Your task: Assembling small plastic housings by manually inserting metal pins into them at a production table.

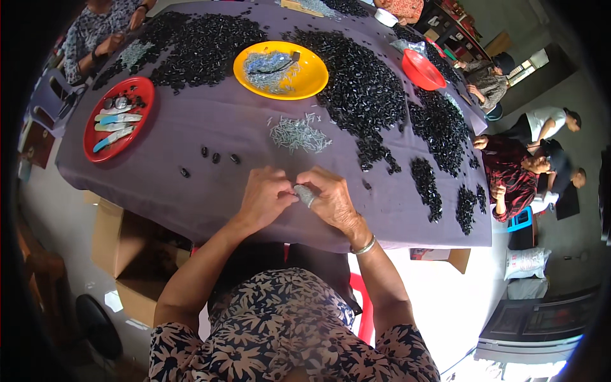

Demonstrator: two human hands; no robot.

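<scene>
My left hand point(266, 196) and my right hand point(328, 198) meet close above the near part of the table, fingers pinched together. Whatever lies between the fingertips is too small and too covered to name. A grey finger cover point(304, 195) sits on a finger of my right hand, and a metal bangle point(365, 245) rings that wrist. Just beyond my hands is a loose pile of thin, clear-silver pins point(300, 134). Several small black pieces point(216, 158) lie separately to the left of it.
A yellow plate point(321, 75) holds more pins. At left, a red plate point(150, 89) carries several handled tools. Large heaps of black pieces point(366, 83) spread over the purple tablecloth point(210, 114). A red bowl point(423, 69) stands at right. Other people sit around the far and right edges.
</scene>
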